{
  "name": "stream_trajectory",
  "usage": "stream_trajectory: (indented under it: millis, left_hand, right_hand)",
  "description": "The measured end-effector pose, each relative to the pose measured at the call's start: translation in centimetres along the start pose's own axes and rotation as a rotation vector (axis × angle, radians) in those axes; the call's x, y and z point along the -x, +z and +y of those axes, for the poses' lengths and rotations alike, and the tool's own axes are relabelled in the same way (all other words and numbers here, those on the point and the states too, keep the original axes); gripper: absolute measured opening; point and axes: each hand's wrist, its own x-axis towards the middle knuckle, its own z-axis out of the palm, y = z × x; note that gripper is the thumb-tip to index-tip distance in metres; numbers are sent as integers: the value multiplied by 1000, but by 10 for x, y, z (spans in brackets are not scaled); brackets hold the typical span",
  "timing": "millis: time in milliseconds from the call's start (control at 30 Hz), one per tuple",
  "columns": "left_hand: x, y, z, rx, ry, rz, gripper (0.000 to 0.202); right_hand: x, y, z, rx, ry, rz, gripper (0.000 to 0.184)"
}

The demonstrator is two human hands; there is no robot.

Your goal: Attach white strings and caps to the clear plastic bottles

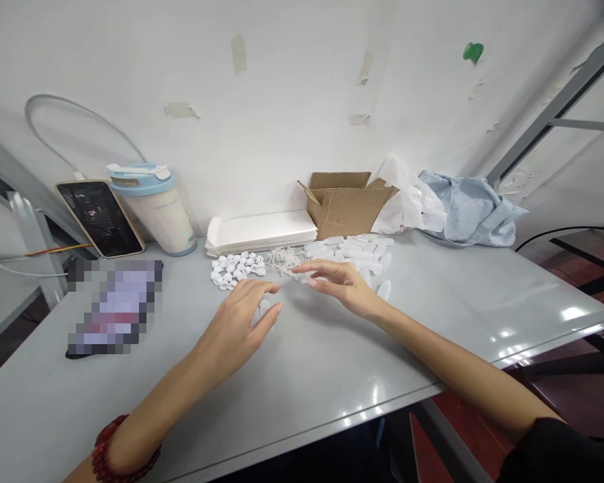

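Note:
My left hand [239, 318] hovers over the near side of a pile of small white caps [231, 268], thumb and index finger apart. A small pale piece [262, 308] shows between those fingers; whether they touch it I cannot tell. My right hand [345, 285] is stretched out with its fingers loosely apart, nothing visibly held. Its fingertips are close to a heap of thin white loops [284, 259]. Behind and beside it lie several translucent plastic tubes [362, 251], partly hidden by the hand.
Along the wall stand a phone [103, 218], a blue-lidded cup [161, 211], stacked white flat boxes [262, 230], an open cardboard box [349, 208], a crumpled white bag [410, 201] and a light blue cloth bag [476, 208]. A blurred-out item [118, 305] lies at left on the grey table [302, 376].

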Motion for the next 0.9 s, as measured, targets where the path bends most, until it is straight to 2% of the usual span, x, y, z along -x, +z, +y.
stream_trajectory:
  millis: [67, 133, 233, 333, 433, 533, 600, 667, 733, 900]
  left_hand:
    - [0, 2, 4, 49, -32, 22, 28]
    - [1, 4, 8, 101, -54, 32, 27]
    - [2, 6, 11, 158, -51, 51, 21]
    - [2, 6, 13, 174, -29, 104, 17]
    - [1, 3, 14, 187, -52, 135, 17]
    - [0, -1, 14, 186, -84, 156, 18]
    - [0, -2, 14, 175, -79, 173, 18]
    - [0, -3, 15, 165, -67, 186, 19]
    - [0, -4, 16, 160, -58, 196, 19]
    - [0, -6, 17, 144, -53, 224, 19]
  right_hand:
    - [3, 6, -5, -232, 36, -72, 29]
    - [5, 11, -6, -371, 55, -123, 32]
    - [7, 16, -9, -420, 70, -186, 35]
    - [8, 16, -12, -346, 60, -232, 36]
    - [4, 9, -6, -91, 26, -133, 32]
    - [-6, -6, 16, 349, -81, 82, 33]
    - [-12, -19, 34, 641, -124, 162, 33]
    - [-17, -30, 48, 850, -79, 145, 34]
    - [-18, -37, 56, 967, -8, 121, 35]
    - [-18, -40, 56, 1043, 54, 73, 35]
